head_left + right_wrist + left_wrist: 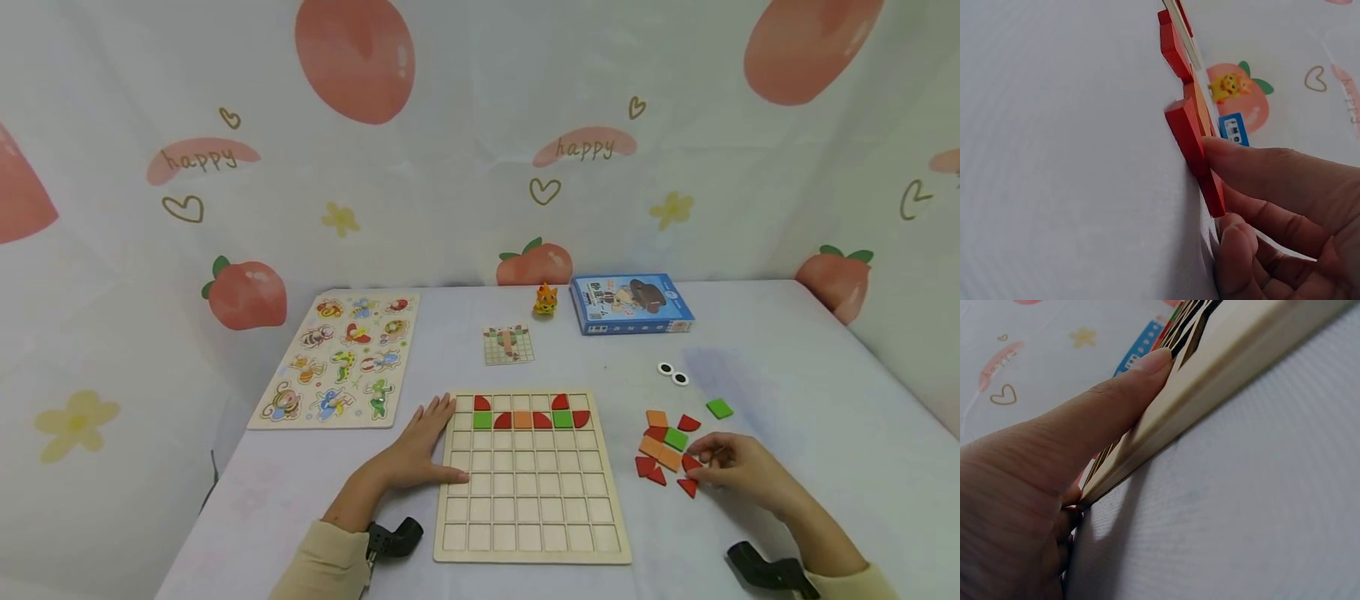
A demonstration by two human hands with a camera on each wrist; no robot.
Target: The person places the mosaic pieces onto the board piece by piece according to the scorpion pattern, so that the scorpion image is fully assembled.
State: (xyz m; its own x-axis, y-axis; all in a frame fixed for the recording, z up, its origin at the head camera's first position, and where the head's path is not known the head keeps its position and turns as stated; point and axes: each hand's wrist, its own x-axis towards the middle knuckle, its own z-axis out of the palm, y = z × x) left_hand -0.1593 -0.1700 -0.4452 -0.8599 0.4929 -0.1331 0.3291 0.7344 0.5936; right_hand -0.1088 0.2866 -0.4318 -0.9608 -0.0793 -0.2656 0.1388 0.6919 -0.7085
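Observation:
A square wooden grid board [528,509] lies in front of me. Red, green and orange tiles fill part of its top two rows. My left hand [411,450] rests along the board's left edge, fingers stretched out; its thumb [1110,403] lies over the rim in the left wrist view. To the right of the board, my right hand [742,473] pinches a red quarter-round tile [691,463] between thumb and fingers, at the edge of a loose pile. Orange tiles [669,459], a green tile [677,439] and other red tiles [645,467] make up that pile.
A small pattern card [508,345] lies behind the board. Beyond it are an orange toy figure [545,300] and a blue box [632,304]. A picture puzzle board [333,360] is at the left. Two eye discs [680,379] and a green tile [719,408] lie at the right.

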